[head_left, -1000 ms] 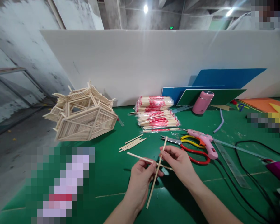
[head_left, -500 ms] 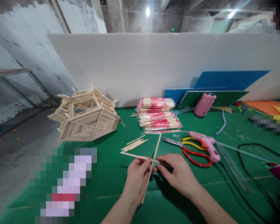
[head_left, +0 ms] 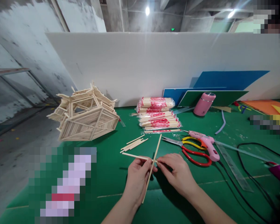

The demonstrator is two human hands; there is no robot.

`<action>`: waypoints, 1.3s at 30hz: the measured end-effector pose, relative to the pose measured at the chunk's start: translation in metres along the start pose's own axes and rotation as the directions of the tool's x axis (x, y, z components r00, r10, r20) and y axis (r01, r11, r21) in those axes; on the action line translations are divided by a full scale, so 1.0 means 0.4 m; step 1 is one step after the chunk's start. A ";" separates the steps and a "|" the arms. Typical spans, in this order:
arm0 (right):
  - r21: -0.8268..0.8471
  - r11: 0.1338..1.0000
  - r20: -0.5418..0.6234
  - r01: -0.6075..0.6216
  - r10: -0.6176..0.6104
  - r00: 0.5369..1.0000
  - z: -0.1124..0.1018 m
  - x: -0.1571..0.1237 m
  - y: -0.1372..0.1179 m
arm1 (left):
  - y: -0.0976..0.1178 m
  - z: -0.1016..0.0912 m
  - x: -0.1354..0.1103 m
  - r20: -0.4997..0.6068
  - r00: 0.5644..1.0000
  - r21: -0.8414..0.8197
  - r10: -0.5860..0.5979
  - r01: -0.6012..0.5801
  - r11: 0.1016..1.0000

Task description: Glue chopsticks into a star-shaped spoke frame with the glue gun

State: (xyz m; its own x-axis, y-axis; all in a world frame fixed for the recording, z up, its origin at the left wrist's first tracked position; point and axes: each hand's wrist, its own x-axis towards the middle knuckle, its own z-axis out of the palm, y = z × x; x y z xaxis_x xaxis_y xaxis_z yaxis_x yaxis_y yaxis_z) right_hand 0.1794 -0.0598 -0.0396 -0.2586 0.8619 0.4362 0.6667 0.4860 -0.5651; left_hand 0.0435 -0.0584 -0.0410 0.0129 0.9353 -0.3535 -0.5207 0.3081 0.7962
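Observation:
My left hand is closed around two pale wooden chopsticks that cross each other. The long chopstick slants from the upper right down across my palm toward the wrist. The other chopstick lies nearly level, its left end sticking out past my fingers. At the crossing, my right hand pinches the right end of the level chopstick between thumb and fingertips. Several cut stick pieces lie on the green table just beyond my left hand. Scissors with red and yellow handles rest beyond my right hand.
A stick-built model stands at the left. Wrapped chopstick bundles lie at the back centre. To the right are a pink glue gun with a black cable, a clear ruler, a pink flask and coloured boards.
My right thumb and fingers have closed together on the end of the level chopstick. The left hand and the long chopstick are almost unmoved.

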 end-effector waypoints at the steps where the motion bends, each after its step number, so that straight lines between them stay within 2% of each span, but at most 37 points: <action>1: -0.008 1.000 0.001 0.002 -0.002 1.000 0.000 0.000 0.000 | 0.000 0.000 -0.001 -0.002 1.000 0.006 0.001 -0.001 1.000; 33: 0.011 1.000 0.044 -0.009 0.009 0.999 0.001 -0.005 0.005 | -0.003 -0.001 -0.003 0.029 0.999 0.058 0.024 -0.026 0.998; 39: -0.002 0.999 0.073 -0.037 0.037 0.997 0.004 0.000 0.006 | -0.007 -0.007 0.005 0.034 0.999 0.019 0.020 -0.020 1.000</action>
State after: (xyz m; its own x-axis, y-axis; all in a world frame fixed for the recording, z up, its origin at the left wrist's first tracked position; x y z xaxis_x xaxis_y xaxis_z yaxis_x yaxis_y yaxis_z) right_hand 0.1800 -0.0584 -0.0420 -0.2839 0.8877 0.3625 0.6774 0.4533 -0.5794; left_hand 0.0427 -0.0580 -0.0453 0.0320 0.9466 -0.3208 -0.5044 0.2924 0.8124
